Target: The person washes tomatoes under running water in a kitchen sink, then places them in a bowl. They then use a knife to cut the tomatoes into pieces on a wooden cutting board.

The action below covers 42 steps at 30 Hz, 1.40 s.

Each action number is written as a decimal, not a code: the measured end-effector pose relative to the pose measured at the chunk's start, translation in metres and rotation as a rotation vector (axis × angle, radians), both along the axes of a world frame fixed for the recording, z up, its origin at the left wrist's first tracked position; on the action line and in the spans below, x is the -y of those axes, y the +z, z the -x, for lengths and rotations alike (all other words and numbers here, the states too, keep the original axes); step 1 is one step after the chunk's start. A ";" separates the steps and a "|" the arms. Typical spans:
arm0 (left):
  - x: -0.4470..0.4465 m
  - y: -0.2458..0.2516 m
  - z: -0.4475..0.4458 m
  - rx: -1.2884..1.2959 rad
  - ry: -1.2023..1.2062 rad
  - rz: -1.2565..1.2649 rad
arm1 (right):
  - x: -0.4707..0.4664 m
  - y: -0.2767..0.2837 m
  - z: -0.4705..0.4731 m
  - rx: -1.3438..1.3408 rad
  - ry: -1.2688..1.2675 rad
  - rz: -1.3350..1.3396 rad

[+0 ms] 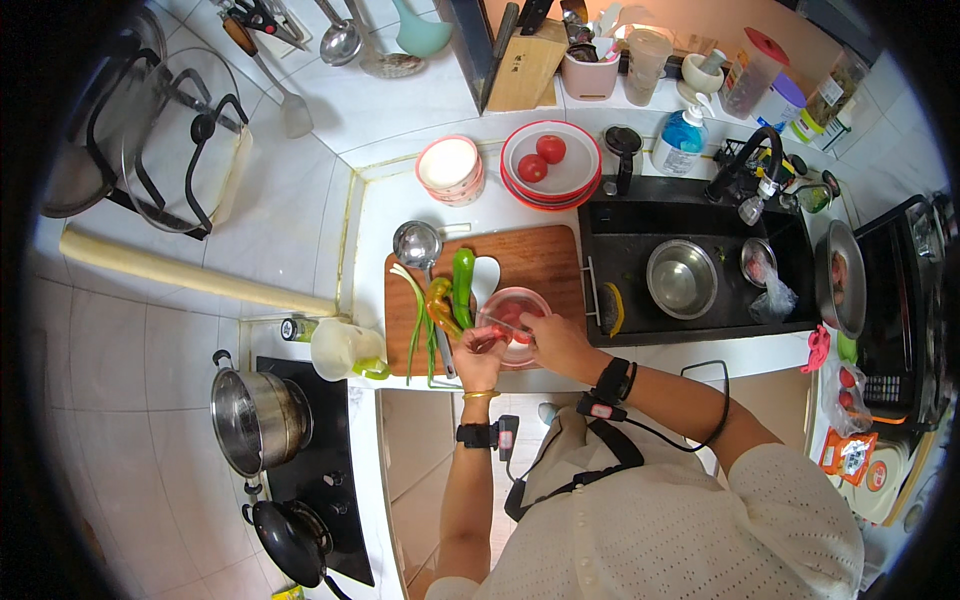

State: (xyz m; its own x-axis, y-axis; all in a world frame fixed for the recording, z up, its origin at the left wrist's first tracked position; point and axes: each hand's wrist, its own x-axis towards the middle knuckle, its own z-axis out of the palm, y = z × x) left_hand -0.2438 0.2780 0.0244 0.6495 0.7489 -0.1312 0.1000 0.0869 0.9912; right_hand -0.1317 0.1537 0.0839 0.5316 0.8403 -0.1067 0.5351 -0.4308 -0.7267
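Note:
My left hand [480, 358] holds a piece of red tomato [489, 331] over the near left rim of a pink-rimmed bowl [546, 301]. At that bowl's right side my right hand [553, 341] grips what looks like a small knife [496, 321], its thin blade pointing left across the bowl. Red pieces lie inside, partly hidden by the hands. The bowl stands on a wooden cutting board [529, 247]. Left of it lie a green pepper [463, 274], a mottled orange-green pepper [439, 304], a white spoon [486, 276], a steel ladle [418, 244] and scallions [417, 330].
Stacked bowls [551, 191] with two tomatoes [533, 168] stand behind the board. To the right, a black sink [622, 225] holds a steel bowl [682, 280]. A plastic jug [346, 349], a steel pot [255, 420] and a black wok [289, 540] are at the left.

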 end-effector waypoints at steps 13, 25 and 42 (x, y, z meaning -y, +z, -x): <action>-0.014 -0.001 -0.006 0.127 0.116 0.415 | 0.007 -0.009 -0.011 -0.150 -0.081 -0.143; -0.003 -0.003 -0.015 0.097 0.157 0.421 | 0.006 -0.005 -0.004 -0.119 -0.129 -0.128; -0.002 -0.004 -0.018 -0.020 0.250 0.275 | 0.018 0.011 -0.001 -0.099 -0.120 -0.090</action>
State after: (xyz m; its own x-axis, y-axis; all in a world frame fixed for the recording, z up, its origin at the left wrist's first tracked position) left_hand -0.2260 0.2796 0.0205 0.4465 0.8192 -0.3600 0.0608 0.3736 0.9256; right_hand -0.1305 0.1359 0.0953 0.6189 0.7802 -0.0912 0.4076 -0.4182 -0.8118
